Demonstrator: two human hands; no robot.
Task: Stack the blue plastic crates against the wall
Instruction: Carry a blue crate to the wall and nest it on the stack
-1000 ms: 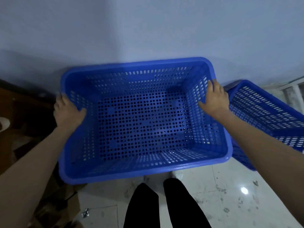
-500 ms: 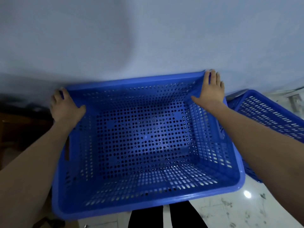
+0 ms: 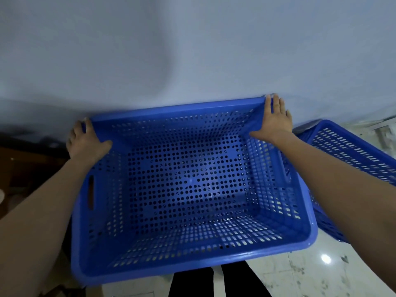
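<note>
A large blue perforated plastic crate [image 3: 188, 185] fills the middle of the view, open side up, its far rim close against the pale wall [image 3: 192, 50]. My left hand [image 3: 85, 140] grips the crate's far left corner, thumb inside the rim. My right hand [image 3: 272, 121] holds the far right corner, fingers stretched up along the rim toward the wall. A second blue crate [image 3: 351, 159] stands tilted to the right, partly hidden behind my right forearm and the first crate.
White marble floor tiles [image 3: 310, 273] show at the lower right. Dark trouser legs [image 3: 216, 281] stand just below the crate's near rim. Brown cardboard and dark clutter [image 3: 23, 168] lie at the left, beside the wall.
Both hands slid from the crate's side rims to its far corners. The crate has come closer and now covers more of the floor and legs.
</note>
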